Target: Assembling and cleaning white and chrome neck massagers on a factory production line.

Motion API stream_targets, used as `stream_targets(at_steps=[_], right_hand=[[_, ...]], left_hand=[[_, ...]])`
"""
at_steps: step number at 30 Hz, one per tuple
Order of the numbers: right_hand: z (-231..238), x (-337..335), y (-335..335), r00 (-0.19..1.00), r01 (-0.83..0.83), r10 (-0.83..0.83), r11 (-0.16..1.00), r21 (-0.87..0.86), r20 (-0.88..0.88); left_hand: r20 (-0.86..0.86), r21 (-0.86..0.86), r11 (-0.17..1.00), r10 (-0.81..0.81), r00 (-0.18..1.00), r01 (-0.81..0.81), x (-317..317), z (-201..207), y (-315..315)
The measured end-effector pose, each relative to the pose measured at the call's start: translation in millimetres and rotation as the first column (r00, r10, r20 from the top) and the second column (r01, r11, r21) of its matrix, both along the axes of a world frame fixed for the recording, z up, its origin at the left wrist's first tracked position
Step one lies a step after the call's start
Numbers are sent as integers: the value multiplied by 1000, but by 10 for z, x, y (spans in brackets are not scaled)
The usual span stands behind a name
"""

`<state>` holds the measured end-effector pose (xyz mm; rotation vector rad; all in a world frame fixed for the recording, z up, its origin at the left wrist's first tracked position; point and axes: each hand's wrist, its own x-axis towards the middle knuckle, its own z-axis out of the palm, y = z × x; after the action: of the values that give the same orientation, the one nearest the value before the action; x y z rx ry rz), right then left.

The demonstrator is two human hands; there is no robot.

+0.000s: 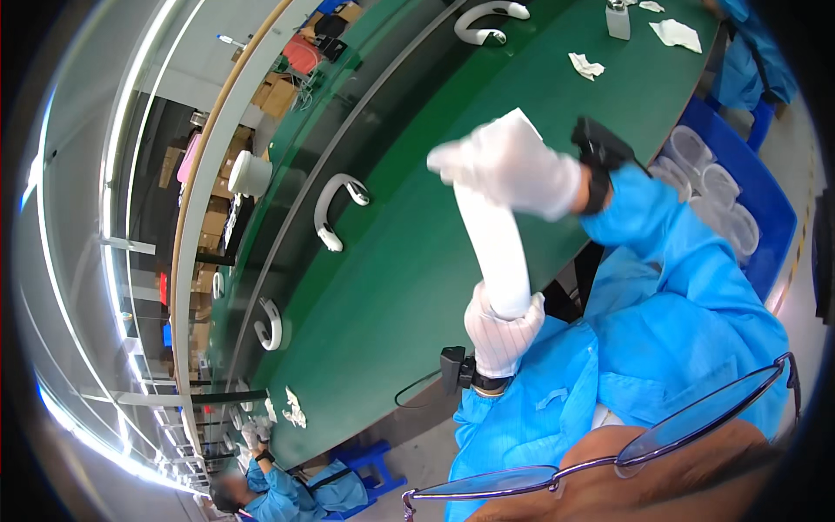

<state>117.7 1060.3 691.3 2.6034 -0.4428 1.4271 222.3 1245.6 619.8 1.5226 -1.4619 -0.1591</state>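
Observation:
My left hand (504, 331), in a white striped glove, is closed round the lower end of a white curved piece (494, 244). The piece stands slantwise over the green table, and its ends are partly hidden by my gloves. At the upper end my right hand (513, 165), also white-gloved and smeared by motion, is bent over the piece with fingers pressed together. A white cloth (519, 120) sticks out from behind the right hand, seemingly gripped against the piece. Both wrists carry black strapped devices.
C-shaped white devices (335, 209) lie along the dark belt beyond the green table (409, 287). Crumpled wipes (586, 66) and a grey bottle (617, 22) stand at the far right. A blue crate (774, 217) holds clear round containers. Another person (287, 487) sits lower left; a blue sleeve shows upper right.

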Motion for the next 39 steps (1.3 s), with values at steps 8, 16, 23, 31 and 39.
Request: stream_targets(at_steps=[8, 16, 23, 31, 39], right_hand=[[84, -82, 875, 960, -260, 237, 953, -154, -151], [-197, 33, -57, 1000, -25, 25, 995, -95, 0], [-29, 44, 857, 998, 44, -57, 924, -380, -23], [-117, 193, -325, 984, 136, -120, 983, -125, 128], [-320, 284, -72, 987, -141, 149, 982, 126, -56]], left_hand=[[445, -199, 980, 73, 892, 19, 219, -188, 63], [295, -226, 970, -21, 955, 91, 255, -450, -78], [400, -430, 885, 7, 916, 181, 477, -482, -195], [322, -354, 921, -42, 946, 161, 497, -515, -176], [247, -195, 980, 79, 966, -30, 393, -427, -158]])
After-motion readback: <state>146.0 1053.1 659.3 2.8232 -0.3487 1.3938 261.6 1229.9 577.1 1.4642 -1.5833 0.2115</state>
